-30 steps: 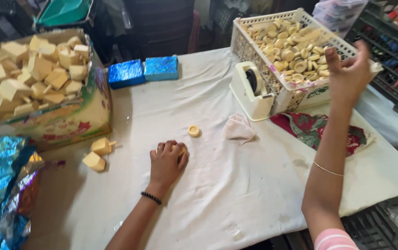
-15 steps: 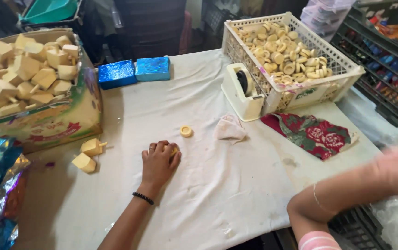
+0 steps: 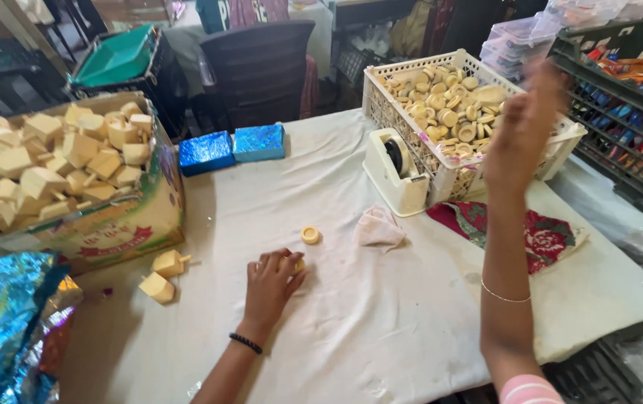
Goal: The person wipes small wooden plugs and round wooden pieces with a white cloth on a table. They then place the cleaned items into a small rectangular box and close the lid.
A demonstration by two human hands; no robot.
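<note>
One small round yellow ring (image 3: 310, 235) lies just beyond the left hand (image 3: 271, 283).

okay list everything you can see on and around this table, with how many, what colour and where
white cloth-covered table: one, fills the middle
cardboard box: one, printed, left edge, heaped with pale yellow blocks, too many to count
loose yellow blocks: two, on the cloth by the box
blue foil-wrapped blocks: two, side by side, far side
foil sheets: a crumpled pile, blue and silver, bottom left
white lattice crate: one, far right, full of cream rings
tape dispenser: one, cream, against the crate
yellow ring: one, mid-table
white rag: one, crumpled
red floral cloth: one, right
dark chair: one, behind
left hand: resting over a small yellow piece
right hand: raised, blurred, before the crate
</note>
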